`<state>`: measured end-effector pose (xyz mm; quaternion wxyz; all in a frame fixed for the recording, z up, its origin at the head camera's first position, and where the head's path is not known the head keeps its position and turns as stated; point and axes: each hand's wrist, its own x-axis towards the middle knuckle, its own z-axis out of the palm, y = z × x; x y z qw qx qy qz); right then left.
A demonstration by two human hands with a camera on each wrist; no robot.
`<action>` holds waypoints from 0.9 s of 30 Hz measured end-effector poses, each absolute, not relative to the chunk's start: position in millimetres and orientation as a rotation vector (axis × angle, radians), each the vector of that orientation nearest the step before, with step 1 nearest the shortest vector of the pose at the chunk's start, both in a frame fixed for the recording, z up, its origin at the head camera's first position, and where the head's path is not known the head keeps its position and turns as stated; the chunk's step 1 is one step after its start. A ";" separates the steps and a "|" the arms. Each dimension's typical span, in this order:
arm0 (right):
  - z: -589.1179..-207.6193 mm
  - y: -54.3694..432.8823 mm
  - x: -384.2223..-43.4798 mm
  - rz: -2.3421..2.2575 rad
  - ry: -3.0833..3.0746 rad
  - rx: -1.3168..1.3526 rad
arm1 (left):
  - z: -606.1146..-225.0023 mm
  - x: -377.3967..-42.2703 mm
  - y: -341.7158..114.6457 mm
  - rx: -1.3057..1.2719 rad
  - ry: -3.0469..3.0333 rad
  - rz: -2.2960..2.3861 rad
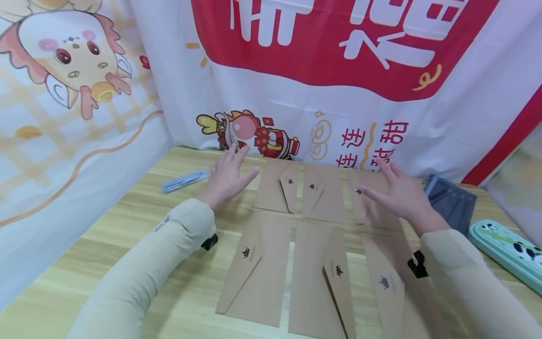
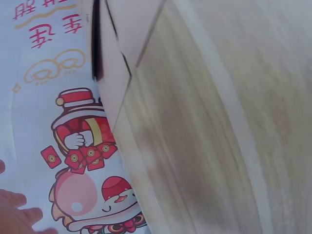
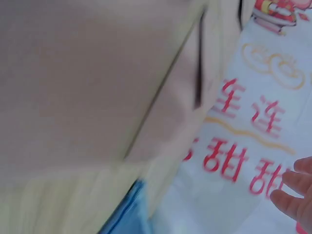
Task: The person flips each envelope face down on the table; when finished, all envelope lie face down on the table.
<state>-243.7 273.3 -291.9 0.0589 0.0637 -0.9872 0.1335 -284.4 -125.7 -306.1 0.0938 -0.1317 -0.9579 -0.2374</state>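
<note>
Several brown paper envelopes with slanted flaps and small black crown prints lie on the table in two rows. Three are at the back: a left one [image 1: 267, 188], a middle one [image 1: 334, 200] and a right one [image 1: 383, 216]. Closer in lie a front left one [image 1: 271, 273], a front middle one [image 1: 306, 278] and a front right one [image 1: 385, 292]. My left hand [image 1: 228, 176] is raised left of the back row, fingers extended and holding nothing. My right hand [image 1: 400, 195], empty with fingers extended, hovers over the back right envelope. Fingertips of each hand show at its wrist view's edge.
A slim pack with blue contents [image 1: 185, 181] lies left of my left hand. Right of my right hand are a dark blue pouch [image 1: 452, 202] and a mint green panda case [image 1: 508, 254]. A printed cloth [image 1: 262, 84] hangs behind the wooden table [image 1: 178, 292].
</note>
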 end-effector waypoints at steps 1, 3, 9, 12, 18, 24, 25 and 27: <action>-289.6 267.8 -244.7 0.430 -2.992 0.211 | -304.4 -284.1 -125.8 -0.399 -2.830 -0.758; -286.0 257.0 -247.1 0.477 -2.986 0.249 | -302.0 -283.6 -125.8 -0.412 -2.810 -0.857; -278.3 223.8 -256.0 0.707 -2.947 0.310 | -299.7 -282.8 -124.5 -0.420 -2.757 -1.153; -279.3 207.5 -261.9 0.838 -2.919 0.337 | -298.8 -282.5 -121.8 -0.363 -2.733 -1.332; -288.5 180.9 -273.3 1.175 -2.927 0.327 | -302.2 -289.4 -115.0 -0.291 -2.641 -1.622; -301.4 158.1 -286.6 1.385 -2.865 0.381 | -310.4 -295.6 -113.9 -0.278 -2.523 -1.749; -303.6 155.0 -288.5 1.413 -2.855 0.392 | -311.5 -296.0 -113.7 -0.267 -2.507 -1.774; -307.6 149.3 -291.1 1.476 -2.839 0.407 | -313.2 -295.8 -113.7 -0.246 -2.482 -1.827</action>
